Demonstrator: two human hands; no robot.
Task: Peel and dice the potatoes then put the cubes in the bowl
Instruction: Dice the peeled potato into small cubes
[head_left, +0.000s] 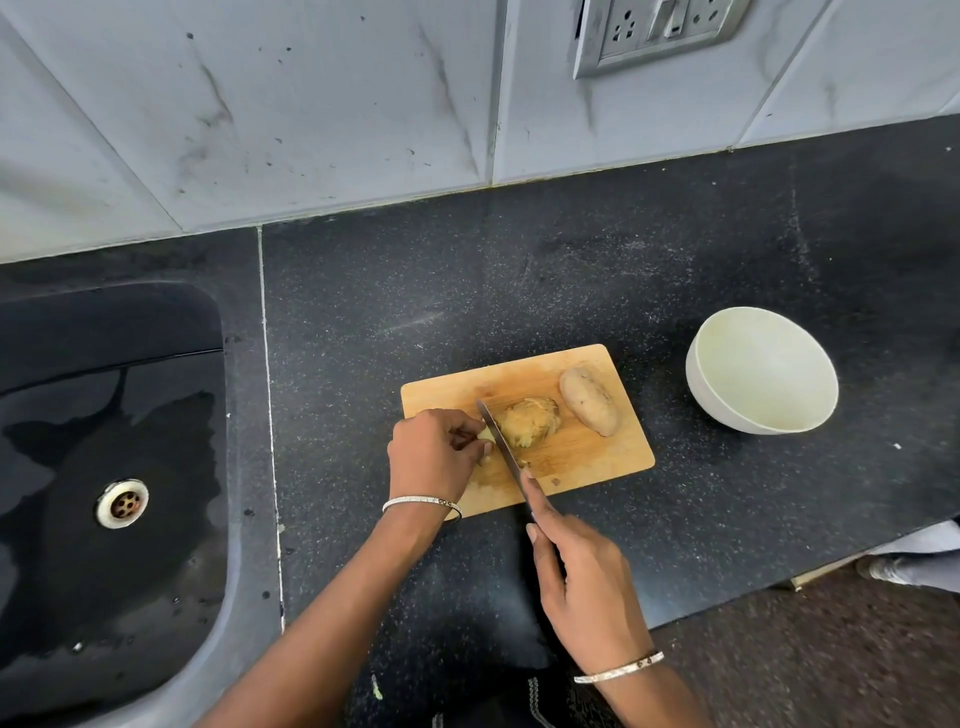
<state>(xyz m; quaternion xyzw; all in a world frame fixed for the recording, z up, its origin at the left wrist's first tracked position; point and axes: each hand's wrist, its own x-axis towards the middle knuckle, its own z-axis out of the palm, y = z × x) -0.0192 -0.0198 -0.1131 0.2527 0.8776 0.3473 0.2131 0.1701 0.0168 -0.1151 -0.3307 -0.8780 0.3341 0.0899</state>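
Counter (571, 270), back strip from wall to cutting board (597, 467): open granite across the full width, passable from either side.

Left end: sink (109, 467), recessed below counter level, wet.

The cutting board lies near the front edge, about centre. Its left end is blocked by the left hand (434, 452), which grips a potato piece (485, 435). The knife (501, 441), held by the right hand (582, 577), crosses the board diagonally toward the front edge. A ragged pale heap (527, 423) and a whole potato (589, 408) occupy the board's middle and right.

The bowl (761, 371) stands right of the board, apart from it, with an open lane between them.

Both forearms cross the front edge. Right of them the granite is open.
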